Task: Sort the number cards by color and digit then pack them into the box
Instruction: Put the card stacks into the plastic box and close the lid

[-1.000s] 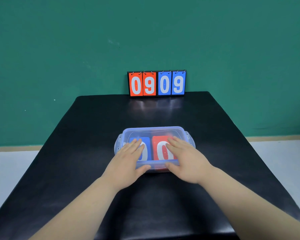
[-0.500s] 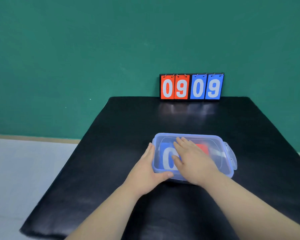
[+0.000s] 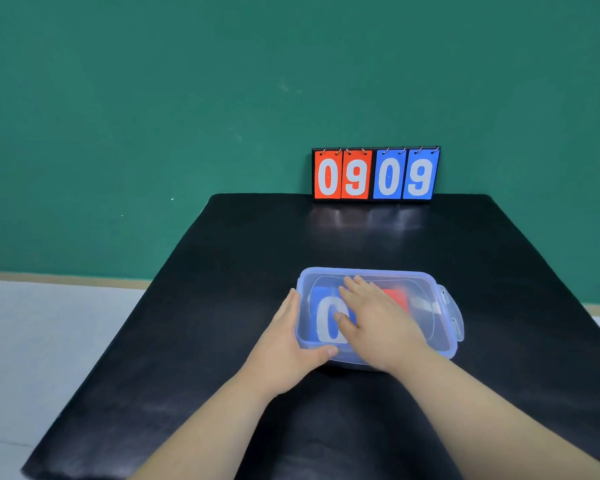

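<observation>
Box (image 3: 444, 344), lidded, cards (image 3: 326, 317) inside: my right hand (image 3: 378, 317) flat on lid to press, grip apart; left hand (image 3: 291, 337) clasps the end, steadying.

Black table (image 3: 222, 306); flip scoreboard (image 3: 376, 174) at far edge, green wall (image 3: 153, 98).

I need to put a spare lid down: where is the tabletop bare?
Bare black table lies left of the box, between the box and the scoreboard, and right of the box's latch. The near middle is crowded: left hand, right hand, both forearms.
</observation>
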